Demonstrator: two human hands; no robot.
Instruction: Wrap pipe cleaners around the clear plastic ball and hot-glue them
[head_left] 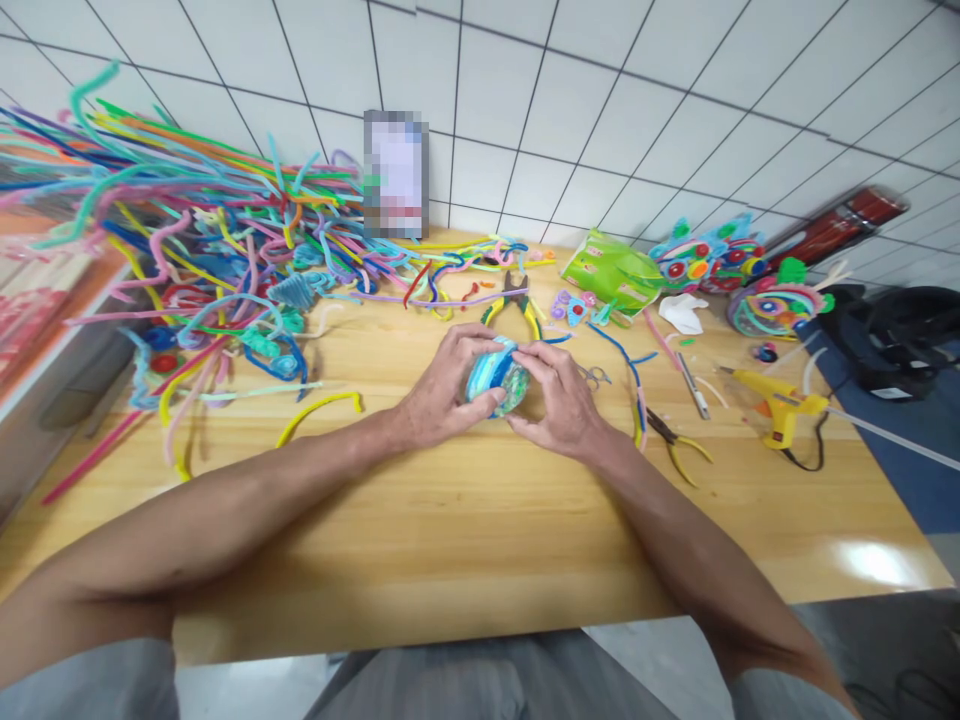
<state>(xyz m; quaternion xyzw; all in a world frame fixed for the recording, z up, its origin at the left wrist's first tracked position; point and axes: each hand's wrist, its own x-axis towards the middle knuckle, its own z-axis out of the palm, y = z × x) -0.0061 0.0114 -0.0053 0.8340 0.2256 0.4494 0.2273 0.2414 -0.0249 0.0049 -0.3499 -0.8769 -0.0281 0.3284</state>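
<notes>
Between my two hands, above the middle of the table, is a round piece wound from blue, turquoise and white pipe cleaners (pixel 489 376). My left hand (pixel 450 385) grips its left side, thumb across the front and fingers over the top. On the right side, my right hand (pixel 559 395) holds it with bent fingers at the upper edge. Just beyond lie yellow-handled pliers (pixel 514 300). A blue pipe cleaner (pixel 619 350) curves along the table to the right of my right hand.
A large heap of coloured pipe cleaners (pixel 247 240) covers the back left. At right are a yellow glue gun (pixel 780 405), more pliers (pixel 675 445), a green tissue pack (pixel 611 270) and several finished pipe-cleaner figures (pixel 780 305). A black headset (pixel 892 340) sits at the right edge.
</notes>
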